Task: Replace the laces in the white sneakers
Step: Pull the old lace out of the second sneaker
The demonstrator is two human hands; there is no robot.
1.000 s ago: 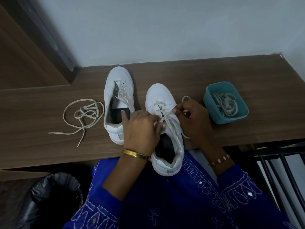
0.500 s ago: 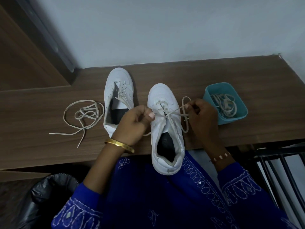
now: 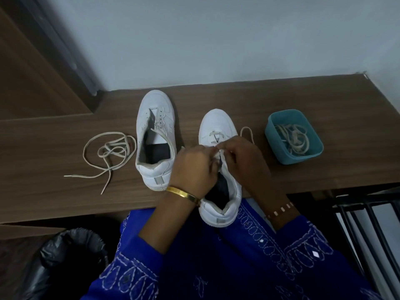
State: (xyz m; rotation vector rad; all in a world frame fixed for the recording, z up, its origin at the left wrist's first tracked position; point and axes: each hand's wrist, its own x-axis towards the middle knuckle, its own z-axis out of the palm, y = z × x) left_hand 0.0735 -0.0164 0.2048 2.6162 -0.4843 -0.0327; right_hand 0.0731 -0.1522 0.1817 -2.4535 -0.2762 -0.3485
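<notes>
- the right sneaker (image 3: 217,124) sat toe-away on the wooden desk (image 3: 303,98), heel poking out past the near edge over the person's lap; a cream lace (image 3: 215,133) crossed the eyelets nearest the toe, and a loop of it lay on the desk just right of the shoe
- both hands met right over the middle of the tongue; the left hand (image 3: 194,163) came in from the left side with fingers curled and pinching the lace, the right hand (image 3: 242,154) did the same from the other side; fingertips nearly touching, so the lace ran straight between the two pinches
- the left sneaker (image 3: 155,139) stood just beside it with no lace in it, tongue flopped open
- further left, well apart from the hands, a loose lace (image 3: 108,152) lay in a tangle on the desk
- on the right a teal tub (image 3: 279,148) held more laces, near the right hand but not touching
- a gold bangle (image 3: 184,194) on the left wrist, a beaded bracelet (image 3: 280,211) on the right; blue embroidered sleeves; a black bin bag (image 3: 71,252) down at bottom left
</notes>
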